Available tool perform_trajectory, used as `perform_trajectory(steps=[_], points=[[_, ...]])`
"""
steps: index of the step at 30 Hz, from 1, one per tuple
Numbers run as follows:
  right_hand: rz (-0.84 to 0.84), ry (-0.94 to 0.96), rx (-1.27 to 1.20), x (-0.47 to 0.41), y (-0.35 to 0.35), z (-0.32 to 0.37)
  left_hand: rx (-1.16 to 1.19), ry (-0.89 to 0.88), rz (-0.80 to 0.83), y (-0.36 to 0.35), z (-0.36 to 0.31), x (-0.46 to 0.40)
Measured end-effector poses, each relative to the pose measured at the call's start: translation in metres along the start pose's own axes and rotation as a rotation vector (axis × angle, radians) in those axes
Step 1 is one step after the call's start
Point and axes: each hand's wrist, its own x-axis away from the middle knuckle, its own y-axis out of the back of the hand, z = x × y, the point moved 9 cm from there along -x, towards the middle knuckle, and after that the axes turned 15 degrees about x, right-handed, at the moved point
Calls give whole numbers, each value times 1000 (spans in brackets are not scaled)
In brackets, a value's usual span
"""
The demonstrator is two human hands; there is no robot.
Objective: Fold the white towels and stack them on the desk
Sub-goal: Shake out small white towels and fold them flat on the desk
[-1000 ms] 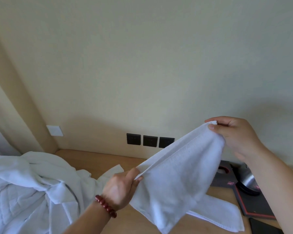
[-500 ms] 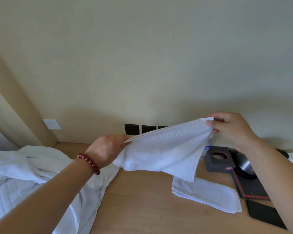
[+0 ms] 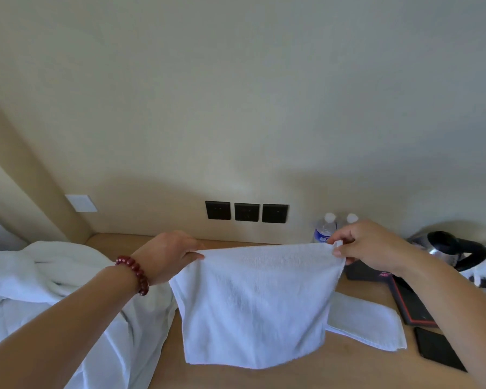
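— What are the hands doing?

— The left hand [image 3: 169, 255], a red bead bracelet [image 3: 134, 273] on its wrist, pinches the top left corner of a white towel [image 3: 254, 307]. The right hand [image 3: 368, 247] pinches the top right corner between thumb and fingers. The top edge is stretched between them and the cloth hangs flat above the bench [image 3: 292, 374].

— And around it?

— Just behind the hanging towel, to the right, a folded towel [image 3: 368, 321] lies on the bench. On the left sits a heap of white towels [image 3: 48, 282], partly under the left forearm.

— Farther out?

— Two water bottles [image 3: 324, 228] stand by the wall behind the right hand. A black kettle [image 3: 449, 249] sits at the right on a dark tray [image 3: 413, 307], with a dark flat slab [image 3: 438, 349] near the bench's front. Three black sockets [image 3: 246, 211] are set in the wall.
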Motion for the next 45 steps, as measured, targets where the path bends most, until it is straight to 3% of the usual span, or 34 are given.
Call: perform_trajectory(steps=[5, 11, 14, 17, 21, 30, 37, 39, 45], points=[[-64, -41, 135, -43, -17, -2, -54, 185, 18, 3, 31, -26], [-370, -53, 171, -73, -1, 11, -117, 313, -193, 27, 42, -53], [-604, -60, 92, -63, 9, 16, -111, 209, -380, 36, 30, -45], [-677, -51, 93, -51, -6, 15, -131, 42, -464, 25, 22, -28], [-547, -121, 179, -49, -68, -12, -144, -21, -385, -27, 25, -7], [-111, -85, 451, -34, -240, -75, -121, 116, -3, -221, 74, 61], [36, -22, 597, -3, -323, -114, 46, 369, 217, -303, 74, 110], [68, -2, 599, 9, -334, -116, 78, 456, 200, -308, 69, 122], [97, 101, 614, 36, -352, -119, -15, 494, 267, -327, 63, 144]])
